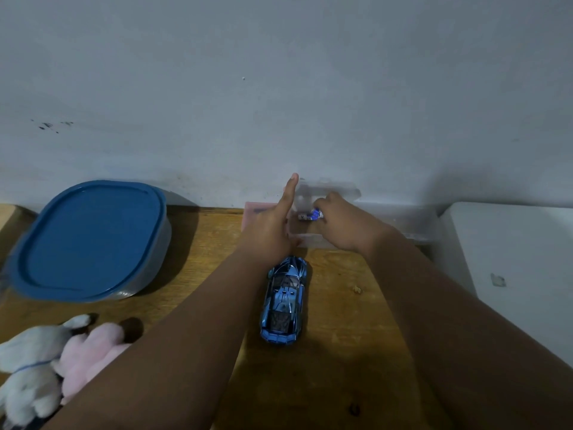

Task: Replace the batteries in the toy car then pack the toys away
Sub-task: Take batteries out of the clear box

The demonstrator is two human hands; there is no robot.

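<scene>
Here both arms reach forward across the wooden table (198, 252) to a small clear plastic box (328, 193) that stands against the pale wall (279, 72). The left hand (273, 225) is flat and edge-on, its fingers (290, 189) pressed together and pointing up along the left side of the box, touching or very nearly touching its lifted lid; which of the two cannot be told, as the plastic is blurred. The right hand (338, 225) is curled over the box from the right, its fingertips bent down and pinched around a small white and blue battery (311, 215) inside the open compartment. The battery lies just left of those fingertips and just right of the left palm, between the two hands.

The toy car (285, 301), a glossy blue sports model, sits on the table on its wheels, nearer the person than both sets of fingers, directly below the gap between the wrists and lengthwise along the left forearm. Neither hand touches it.

Well to the left of the left fingers stands a large container with a blue lid (90, 240), the lid closed. Nearer the person on that same side, partly behind the left forearm, lie two soft toys, a white plush (28, 367) and a pink plush (90, 352), touching each other. To the right of the right hand a white surface (511, 259) borders the table.
</scene>
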